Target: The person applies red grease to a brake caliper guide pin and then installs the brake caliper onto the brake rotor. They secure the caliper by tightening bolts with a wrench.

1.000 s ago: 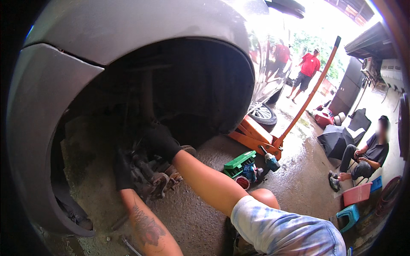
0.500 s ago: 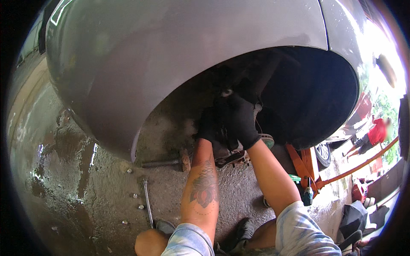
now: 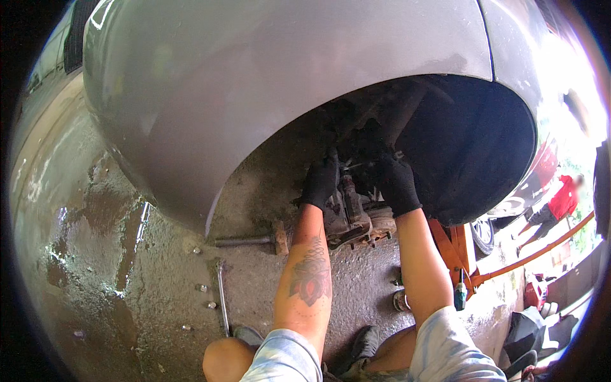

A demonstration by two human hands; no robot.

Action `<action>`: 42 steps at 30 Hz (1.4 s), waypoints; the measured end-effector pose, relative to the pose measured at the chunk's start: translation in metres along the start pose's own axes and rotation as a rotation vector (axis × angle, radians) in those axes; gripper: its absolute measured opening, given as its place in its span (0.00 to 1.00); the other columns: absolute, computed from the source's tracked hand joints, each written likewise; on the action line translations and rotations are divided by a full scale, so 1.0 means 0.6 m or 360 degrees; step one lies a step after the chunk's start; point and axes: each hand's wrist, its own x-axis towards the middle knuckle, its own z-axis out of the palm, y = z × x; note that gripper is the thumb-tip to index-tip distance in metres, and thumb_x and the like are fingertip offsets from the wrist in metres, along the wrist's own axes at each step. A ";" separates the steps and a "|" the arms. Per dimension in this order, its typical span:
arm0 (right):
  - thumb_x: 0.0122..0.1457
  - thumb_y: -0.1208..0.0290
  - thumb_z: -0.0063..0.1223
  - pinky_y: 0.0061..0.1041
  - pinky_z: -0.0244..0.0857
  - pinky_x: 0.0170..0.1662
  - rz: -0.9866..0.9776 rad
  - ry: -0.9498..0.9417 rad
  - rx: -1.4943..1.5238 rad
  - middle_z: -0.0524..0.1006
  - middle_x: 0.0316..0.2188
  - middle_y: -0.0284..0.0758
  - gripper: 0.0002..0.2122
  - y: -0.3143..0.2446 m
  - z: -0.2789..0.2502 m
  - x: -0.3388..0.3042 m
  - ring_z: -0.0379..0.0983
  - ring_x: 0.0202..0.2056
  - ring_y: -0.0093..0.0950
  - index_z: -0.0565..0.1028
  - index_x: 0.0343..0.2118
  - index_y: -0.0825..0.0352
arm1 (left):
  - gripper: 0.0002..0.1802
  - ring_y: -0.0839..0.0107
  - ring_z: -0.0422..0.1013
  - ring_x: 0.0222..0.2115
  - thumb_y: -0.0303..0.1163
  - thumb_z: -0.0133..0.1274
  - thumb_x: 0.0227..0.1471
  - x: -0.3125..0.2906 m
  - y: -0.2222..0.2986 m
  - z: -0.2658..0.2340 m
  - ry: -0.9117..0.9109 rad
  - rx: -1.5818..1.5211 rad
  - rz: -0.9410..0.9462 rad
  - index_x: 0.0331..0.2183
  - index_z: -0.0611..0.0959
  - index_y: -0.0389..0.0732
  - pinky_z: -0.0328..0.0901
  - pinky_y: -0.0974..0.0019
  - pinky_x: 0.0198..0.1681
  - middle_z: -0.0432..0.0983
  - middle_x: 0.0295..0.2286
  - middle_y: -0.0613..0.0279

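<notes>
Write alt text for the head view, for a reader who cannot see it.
Two black-gloved hands, left hand and right hand, reach into the open wheel arch of a raised silver-grey car and grip the rusty metal brake assembly. A hammer with a metal handle and a long steel wrench lie on the wet concrete floor; an orange floor jack stands at right.

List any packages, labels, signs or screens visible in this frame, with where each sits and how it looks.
None can be made out: no package, label, sign or screen shows.
In view instead: both gloved hands, left hand and right hand, on the brake assembly inside the wheel arch of the silver car.
On the wet concrete floor lie a hammer and a long wrench.
</notes>
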 end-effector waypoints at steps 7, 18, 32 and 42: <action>0.52 0.66 0.55 0.39 0.69 0.35 0.0205 -0.0358 0.0038 0.78 0.34 0.46 0.16 -0.014 -0.021 -0.002 0.75 0.35 0.46 0.73 0.44 0.61 | 0.20 0.43 0.72 0.36 0.33 0.41 0.57 0.007 -0.027 -0.004 0.0165 0.0612 0.0465 0.50 0.69 0.34 0.67 0.51 0.39 0.74 0.36 0.36; 0.50 0.67 0.56 0.37 0.69 0.37 0.1156 -0.0140 0.1364 0.78 0.33 0.46 0.14 -0.084 -0.032 0.031 0.75 0.36 0.45 0.76 0.40 0.66 | 0.24 0.41 0.72 0.34 0.27 0.47 0.49 0.011 -0.034 0.010 0.0245 0.0730 0.0560 0.50 0.70 0.37 0.67 0.48 0.36 0.75 0.35 0.38; 0.52 0.68 0.55 0.37 0.68 0.37 0.0747 -0.0070 0.1429 0.78 0.34 0.47 0.14 -0.036 0.020 0.026 0.75 0.36 0.45 0.75 0.41 0.67 | 0.20 0.44 0.73 0.37 0.41 0.44 0.57 0.016 -0.025 0.016 0.0248 0.0161 0.0329 0.42 0.78 0.35 0.66 0.50 0.41 0.75 0.35 0.37; 0.49 0.61 0.58 0.40 0.69 0.37 0.0489 -0.0436 0.0429 0.77 0.39 0.45 0.29 0.021 0.010 -0.005 0.74 0.37 0.47 0.64 0.55 0.58 | 0.27 0.38 0.66 0.45 0.25 0.39 0.54 -0.008 0.011 -0.013 -0.0119 0.0682 0.0319 0.56 0.62 0.34 0.62 0.47 0.48 0.66 0.47 0.32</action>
